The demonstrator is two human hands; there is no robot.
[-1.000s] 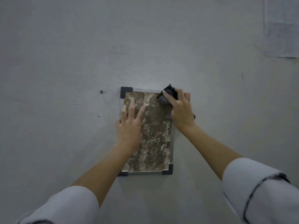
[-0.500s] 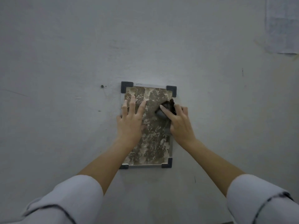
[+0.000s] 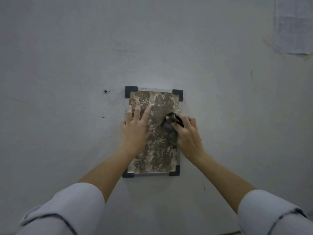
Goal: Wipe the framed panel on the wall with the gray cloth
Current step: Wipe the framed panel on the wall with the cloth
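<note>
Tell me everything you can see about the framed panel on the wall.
The framed panel is an upright rectangle, flat against the pale wall. Its face is mottled brown and off-white, rimmed by a thin light frame with four dark corner caps. The left hand lies flat on its upper left, fingers straight; the right hand presses the bunched gray cloth against its right side.

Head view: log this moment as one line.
left hand flat on framed panel | right hand grips gray cloth at its mid-right | stage: wiping
</note>
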